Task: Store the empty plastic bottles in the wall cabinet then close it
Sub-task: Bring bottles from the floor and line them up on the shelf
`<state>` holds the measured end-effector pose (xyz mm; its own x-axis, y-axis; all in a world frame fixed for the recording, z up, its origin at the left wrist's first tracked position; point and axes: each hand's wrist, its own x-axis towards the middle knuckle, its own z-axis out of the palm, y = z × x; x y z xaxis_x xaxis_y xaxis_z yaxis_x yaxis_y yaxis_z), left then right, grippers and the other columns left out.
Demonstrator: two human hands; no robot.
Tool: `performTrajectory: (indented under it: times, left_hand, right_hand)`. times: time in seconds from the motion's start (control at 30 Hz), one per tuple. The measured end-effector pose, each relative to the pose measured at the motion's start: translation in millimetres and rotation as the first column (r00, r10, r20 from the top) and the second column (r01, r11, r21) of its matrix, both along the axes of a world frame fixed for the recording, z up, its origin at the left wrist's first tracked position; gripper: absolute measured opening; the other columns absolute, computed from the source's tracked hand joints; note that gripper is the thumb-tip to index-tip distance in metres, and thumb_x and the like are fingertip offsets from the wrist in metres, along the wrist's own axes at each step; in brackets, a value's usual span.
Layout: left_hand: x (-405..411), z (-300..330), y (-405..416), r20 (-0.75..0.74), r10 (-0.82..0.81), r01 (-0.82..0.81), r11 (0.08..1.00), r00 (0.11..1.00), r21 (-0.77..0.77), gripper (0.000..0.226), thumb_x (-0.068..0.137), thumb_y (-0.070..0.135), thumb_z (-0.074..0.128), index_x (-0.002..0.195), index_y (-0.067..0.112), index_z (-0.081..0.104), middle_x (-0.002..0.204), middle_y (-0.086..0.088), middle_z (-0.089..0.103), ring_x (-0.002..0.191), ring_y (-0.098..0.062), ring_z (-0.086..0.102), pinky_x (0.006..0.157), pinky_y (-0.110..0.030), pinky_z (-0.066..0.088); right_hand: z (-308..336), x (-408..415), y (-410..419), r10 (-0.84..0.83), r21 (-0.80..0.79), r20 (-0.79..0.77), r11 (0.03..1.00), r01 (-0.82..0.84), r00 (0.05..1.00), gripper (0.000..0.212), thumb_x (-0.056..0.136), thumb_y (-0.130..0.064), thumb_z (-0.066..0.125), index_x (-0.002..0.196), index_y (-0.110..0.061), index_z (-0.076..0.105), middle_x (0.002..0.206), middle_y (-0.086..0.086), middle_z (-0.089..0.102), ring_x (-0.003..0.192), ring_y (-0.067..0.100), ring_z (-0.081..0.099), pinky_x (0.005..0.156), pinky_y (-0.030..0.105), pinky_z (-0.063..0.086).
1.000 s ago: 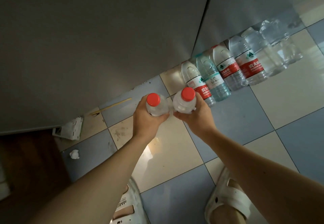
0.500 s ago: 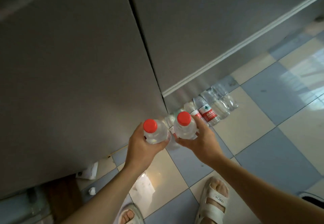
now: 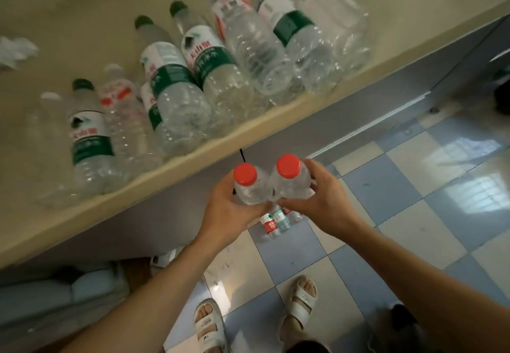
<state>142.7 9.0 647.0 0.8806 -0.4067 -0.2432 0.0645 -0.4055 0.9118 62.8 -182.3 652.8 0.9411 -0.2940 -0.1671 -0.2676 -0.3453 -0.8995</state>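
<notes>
At centre frame, just below the shelf [image 3: 193, 156] edge, the two hands meet, each curled round a small clear bottle with a red cap. The left hand [image 3: 223, 214] grips the left bottle [image 3: 249, 187]; the right hand [image 3: 321, 198] grips the right bottle [image 3: 292, 178]. The bottles touch side by side. Both stand about upright, long axis running toward the camera, caps nearest the lens and bases hidden behind the fingers.

Across the upper left and upper middle of the frame, the shelf already carries a crowded row of stored bottles [image 3: 176, 95]. These lie on their sides, touching one another, caps toward the back and bases toward the front edge. Some bases sit right at that edge.

The main risk, as I judge it, comes from that crowding. Pushing two more in could nudge a lying bottle, and since they are round and light, one may roll off the front and drop to the floor [image 3: 386, 187]. Empty thin plastic also gives under a squeeze, so either held bottle could slip if the grip shifts while lifting over the edge. With both hands full, nothing is free to catch a falling one. A stray base left overhanging could later stop the door from closing.

Lower in the frame, between the wrists, a few more bottles [image 3: 276, 221] wait on the floor.
</notes>
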Motion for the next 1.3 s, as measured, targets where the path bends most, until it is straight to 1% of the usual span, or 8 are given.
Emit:
performTrajectory:
  times: [0.1, 0.27, 0.43, 0.57, 0.7, 0.77, 0.97, 1.3]
  left_hand:
    - [-6, 67, 7, 0.013, 0.046, -0.045, 0.997, 0.999, -0.063, 0.052, 0.061, 0.021, 0.097, 0.106, 0.025, 0.07, 0.102, 0.008, 0.075, 0.096, -0.008, 0.07, 0.079, -0.021, 0.053]
    - [7, 178, 43, 0.138, 0.109, -0.085, 0.983, 0.984, -0.164, 0.058, 0.066, 0.03, 0.095, 0.117, 0.022, 0.069, 0.11, 0.007, 0.075, 0.106, -0.009, 0.07, 0.093, -0.031, 0.056]
    - [50, 276, 91, 0.227, 0.265, -0.189, 0.933, 0.937, -0.307, 0.055, 0.057, 0.046, 0.09, 0.106, 0.032, 0.07, 0.1, 0.01, 0.077, 0.094, -0.007, 0.073, 0.076, -0.023, 0.058]
    - [94, 361, 134, 0.357, 0.338, -0.192, 0.902, 0.871, -0.386, 0.059, 0.058, 0.05, 0.087, 0.112, 0.035, 0.069, 0.104, 0.015, 0.075, 0.097, -0.005, 0.071, 0.079, -0.025, 0.057]
    - [133, 450, 175, 0.503, 0.401, -0.171, 0.881, 0.766, -0.442, 0.053, 0.061, 0.058, 0.082, 0.11, 0.043, 0.067, 0.103, 0.021, 0.073, 0.092, 0.001, 0.069, 0.076, -0.024, 0.056]
    - [150, 492, 192, 0.507, 0.456, -0.166, 0.84, 0.731, -0.516, 0.059, 0.061, 0.056, 0.084, 0.115, 0.041, 0.065, 0.106, 0.016, 0.072, 0.094, 0.0, 0.069, 0.077, -0.026, 0.058]
    - [190, 607, 222, 0.5, 0.597, -0.153, 0.724, 0.627, -0.673, 0.058, 0.072, 0.045, 0.087, 0.119, 0.044, 0.053, 0.108, 0.016, 0.068, 0.097, -0.005, 0.07, 0.081, -0.033, 0.059]
    - [241, 743, 226, 0.71, 0.589, -0.072, 0.787, 0.386, -0.613, 0.049, 0.076, 0.046, 0.084, 0.114, 0.04, 0.052, 0.102, 0.015, 0.068, 0.083, 0.001, 0.07, 0.071, -0.025, 0.055]
  right_hand:
    - [65, -2, 4, 0.022, 0.023, 0.036, 0.999, -0.023, 0.999, 0.067, 0.053, -0.065, 0.086, 0.108, -0.064, 0.049, 0.117, -0.021, 0.063, 0.107, -0.001, 0.061, 0.086, 0.02, 0.051]
    - [163, 24, 18, 0.077, 0.097, 0.106, 0.991, -0.088, 0.991, 0.068, 0.06, -0.04, 0.094, 0.118, -0.033, 0.061, 0.11, -0.012, 0.072, 0.099, 0.002, 0.069, 0.08, 0.021, 0.057]
    - [262, 81, 60, 0.11, 0.081, 0.256, 0.988, -0.135, 0.96, 0.057, 0.064, -0.035, 0.094, 0.113, -0.031, 0.063, 0.102, -0.013, 0.075, 0.096, 0.003, 0.071, 0.075, 0.019, 0.057]
    - [355, 129, 113, 0.084, 0.069, 0.405, 0.99, -0.122, 0.911, 0.061, 0.057, -0.049, 0.092, 0.109, -0.033, 0.065, 0.101, -0.017, 0.076, 0.094, 0.0, 0.072, 0.076, 0.021, 0.056]
    - [446, 169, 161, 0.069, 0.088, 0.545, 0.987, -0.138, 0.836, 0.056, 0.057, -0.044, 0.091, 0.106, -0.031, 0.067, 0.099, -0.014, 0.077, 0.093, 0.003, 0.073, 0.078, 0.023, 0.056]
    - [489, 185, 182, 0.043, 0.107, 0.609, 0.985, -0.136, 0.792, 0.05, 0.059, -0.038, 0.092, 0.102, -0.031, 0.069, 0.097, -0.016, 0.077, 0.09, 0.0, 0.072, 0.076, 0.021, 0.055]
    - [604, 222, 217, 0.016, 0.124, 0.742, 0.979, -0.16, 0.67, 0.05, 0.064, -0.031, 0.093, 0.107, -0.033, 0.068, 0.102, -0.012, 0.076, 0.094, 0.01, 0.073, 0.089, 0.042, 0.059]
    - [736, 298, 207, 0.03, 0.039, 0.881, 0.99, -0.137, 0.472, 0.035, 0.072, -0.03, 0.089, 0.098, -0.037, 0.067, 0.09, -0.018, 0.076, 0.081, 0.001, 0.073, 0.074, 0.032, 0.058]
